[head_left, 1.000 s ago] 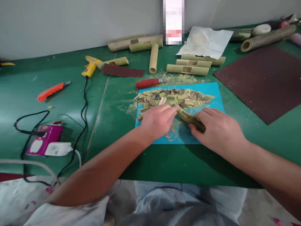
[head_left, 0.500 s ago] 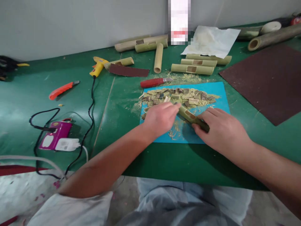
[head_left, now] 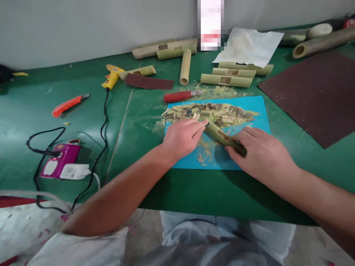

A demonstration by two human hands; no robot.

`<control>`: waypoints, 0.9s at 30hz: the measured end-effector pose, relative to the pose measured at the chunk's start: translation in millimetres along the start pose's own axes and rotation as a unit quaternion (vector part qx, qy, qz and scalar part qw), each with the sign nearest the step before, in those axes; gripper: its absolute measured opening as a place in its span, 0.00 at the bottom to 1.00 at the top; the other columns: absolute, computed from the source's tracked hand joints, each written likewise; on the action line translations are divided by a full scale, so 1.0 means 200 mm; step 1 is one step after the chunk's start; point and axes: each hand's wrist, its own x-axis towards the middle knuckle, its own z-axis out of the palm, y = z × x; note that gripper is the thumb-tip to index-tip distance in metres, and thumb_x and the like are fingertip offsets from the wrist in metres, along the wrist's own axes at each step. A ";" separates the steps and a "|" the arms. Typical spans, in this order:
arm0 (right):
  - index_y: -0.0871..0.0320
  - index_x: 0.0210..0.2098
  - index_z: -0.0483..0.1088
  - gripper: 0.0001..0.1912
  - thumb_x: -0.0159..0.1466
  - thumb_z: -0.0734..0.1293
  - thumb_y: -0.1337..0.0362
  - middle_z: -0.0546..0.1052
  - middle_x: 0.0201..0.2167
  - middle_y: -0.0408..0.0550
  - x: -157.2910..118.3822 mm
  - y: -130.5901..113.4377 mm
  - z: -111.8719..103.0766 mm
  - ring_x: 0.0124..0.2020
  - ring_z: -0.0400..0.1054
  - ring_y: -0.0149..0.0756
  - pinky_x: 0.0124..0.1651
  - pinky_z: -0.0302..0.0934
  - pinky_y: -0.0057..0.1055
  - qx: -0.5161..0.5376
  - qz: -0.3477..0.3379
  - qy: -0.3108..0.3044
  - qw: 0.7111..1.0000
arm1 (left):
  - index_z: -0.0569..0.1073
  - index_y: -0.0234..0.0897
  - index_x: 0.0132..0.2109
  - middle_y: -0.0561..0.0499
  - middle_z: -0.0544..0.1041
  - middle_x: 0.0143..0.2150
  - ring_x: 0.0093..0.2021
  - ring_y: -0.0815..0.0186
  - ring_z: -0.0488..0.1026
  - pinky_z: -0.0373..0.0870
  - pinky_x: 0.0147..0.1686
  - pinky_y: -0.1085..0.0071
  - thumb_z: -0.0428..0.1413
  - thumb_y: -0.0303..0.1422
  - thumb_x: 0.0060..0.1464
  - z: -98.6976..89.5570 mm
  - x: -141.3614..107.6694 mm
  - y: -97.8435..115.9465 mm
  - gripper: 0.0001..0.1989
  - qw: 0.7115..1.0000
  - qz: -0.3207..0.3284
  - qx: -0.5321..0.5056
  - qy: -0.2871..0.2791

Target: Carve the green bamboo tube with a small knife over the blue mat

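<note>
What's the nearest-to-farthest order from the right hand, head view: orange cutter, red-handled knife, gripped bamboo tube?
1. Bamboo tube: in the right hand.
2. Red-handled knife: left, beyond the blue sheet.
3. Orange cutter: far left.

Moderate, rather flat light, seemingly from above, leaves a pale sheen on the left of the green surface and a soft dark shadow on it below the right hand and forearm. The grey wall looks dull. Fine shavings turn smeary, the corners look soft and stretched, and coarse pixel blocks cover a bright strip at the top
</note>
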 end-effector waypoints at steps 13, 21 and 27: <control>0.58 0.30 0.71 0.10 0.66 0.64 0.61 0.74 0.29 0.50 0.00 -0.01 -0.01 0.34 0.69 0.42 0.33 0.55 0.36 0.008 0.016 -0.018 1.000 | 0.78 0.34 0.55 0.47 0.80 0.36 0.37 0.66 0.77 0.74 0.38 0.71 0.46 0.35 0.71 0.01 0.00 0.02 0.18 1.000 0.003 0.016 -0.013; 0.56 0.30 0.70 0.10 0.66 0.63 0.60 0.73 0.28 0.49 0.00 -0.01 -0.01 0.33 0.68 0.41 0.32 0.54 0.35 0.011 0.021 -0.016 1.000 | 0.78 0.33 0.54 0.45 0.81 0.38 0.38 0.64 0.77 0.74 0.38 0.70 0.46 0.34 0.71 0.01 0.02 0.01 0.18 0.999 0.003 0.035 -0.008; 0.57 0.30 0.71 0.09 0.65 0.64 0.61 0.74 0.28 0.49 0.00 -0.01 -0.01 0.33 0.69 0.41 0.32 0.54 0.35 0.008 0.019 -0.015 1.000 | 0.78 0.34 0.54 0.46 0.81 0.37 0.37 0.65 0.77 0.73 0.37 0.71 0.47 0.33 0.70 0.01 0.01 0.00 0.17 0.999 0.013 0.032 -0.009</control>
